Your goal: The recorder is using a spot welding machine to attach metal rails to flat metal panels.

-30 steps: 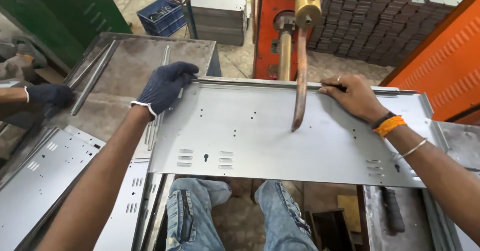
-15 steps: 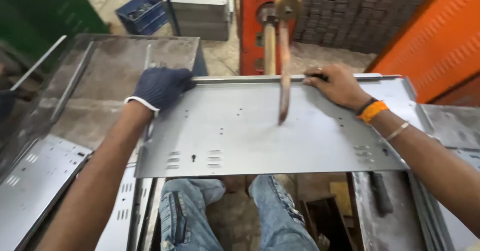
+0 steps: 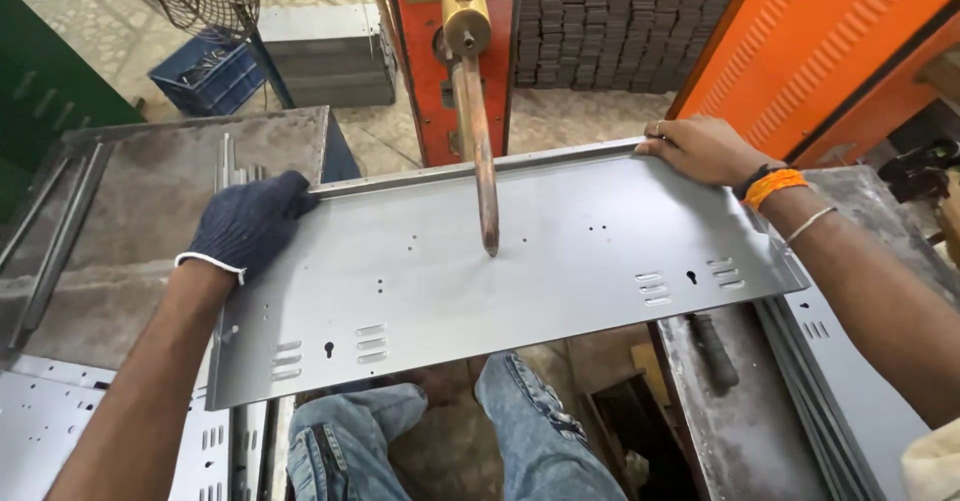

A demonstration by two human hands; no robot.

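Our gloved left hand [image 3: 248,223] clenches the far left corner of a grey punched sheet-metal panel [image 3: 560,271], fingers curled over its folded rim. Our bare right hand [image 3: 702,149], with an orange wristband, grips the far right corner the same way. The panel lies tilted across our lap between both hands. A copper welding electrode [image 3: 478,151] points down onto its middle. More punched panels [image 3: 50,441] rest on the surface at left.

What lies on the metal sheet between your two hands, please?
In the head view, a copper-coloured rod comes down onto the metal sheet between the gloved left hand and bare right hand.
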